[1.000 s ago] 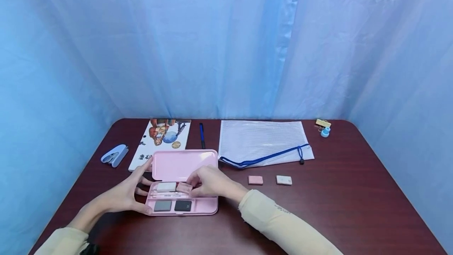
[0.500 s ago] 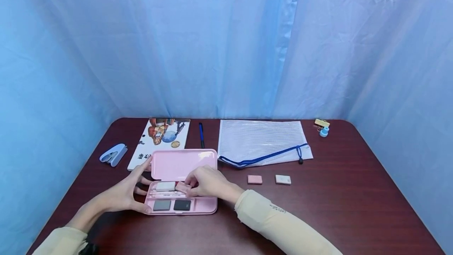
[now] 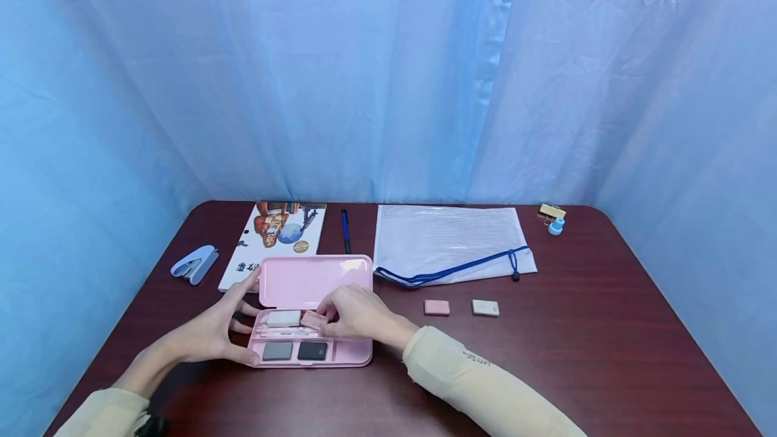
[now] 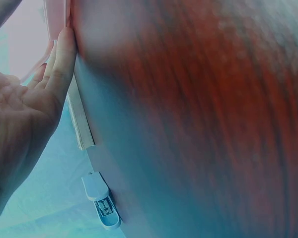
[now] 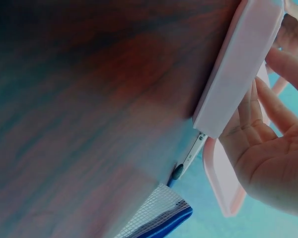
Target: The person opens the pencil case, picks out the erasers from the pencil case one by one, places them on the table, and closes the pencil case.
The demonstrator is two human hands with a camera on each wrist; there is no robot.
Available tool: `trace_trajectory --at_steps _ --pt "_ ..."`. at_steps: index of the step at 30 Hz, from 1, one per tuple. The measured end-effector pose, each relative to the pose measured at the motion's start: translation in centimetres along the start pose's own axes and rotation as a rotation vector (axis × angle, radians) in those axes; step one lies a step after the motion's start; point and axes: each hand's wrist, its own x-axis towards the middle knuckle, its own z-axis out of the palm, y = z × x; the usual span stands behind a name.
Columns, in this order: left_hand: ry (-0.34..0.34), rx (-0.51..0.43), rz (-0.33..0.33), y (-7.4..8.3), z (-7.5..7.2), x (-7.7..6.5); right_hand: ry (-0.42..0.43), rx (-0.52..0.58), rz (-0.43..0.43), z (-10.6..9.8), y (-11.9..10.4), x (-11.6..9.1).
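An open pink pencil case [image 3: 352, 352] lies on the table with its lid [image 3: 297, 282] tipped back. My left hand [image 3: 209, 332] is spread along its left side, thumb at the front corner and index finger by the lid. My right hand [image 3: 358, 315] reaches over the case's right part and pinches a pink eraser [image 3: 313, 319], tilted in the back compartment. Left of that eraser lies a white eraser [image 3: 283, 319], with slim pale pens [image 3: 282, 332] in front. The front compartment holds a grey eraser [image 3: 277, 351] and a black eraser [image 3: 312, 351]. My right hand hides the back compartment's right end.
Right of the case lie another pink eraser [image 3: 437, 307] and a whitish eraser [image 3: 485, 308]. Behind are a book [image 3: 282, 238], a blue pen [image 3: 346, 231] and a mesh zip pouch [image 3: 449, 241]. A stapler [image 3: 194, 265] sits left; a gold binder clip [image 3: 552, 210] and small blue item [image 3: 556, 226] sit far right.
Both hands keep nearly the same places, the right still at the pink eraser in the case. The whole head view has shifted very slightly.
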Motion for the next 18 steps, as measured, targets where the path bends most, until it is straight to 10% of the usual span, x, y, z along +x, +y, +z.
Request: trace_trajectory --at_steps 18 --pt "0.009 0.012 -0.035 -0.26 -0.02 -0.06 -0.019 0.041 -0.037 -0.18 0.35 0.10"
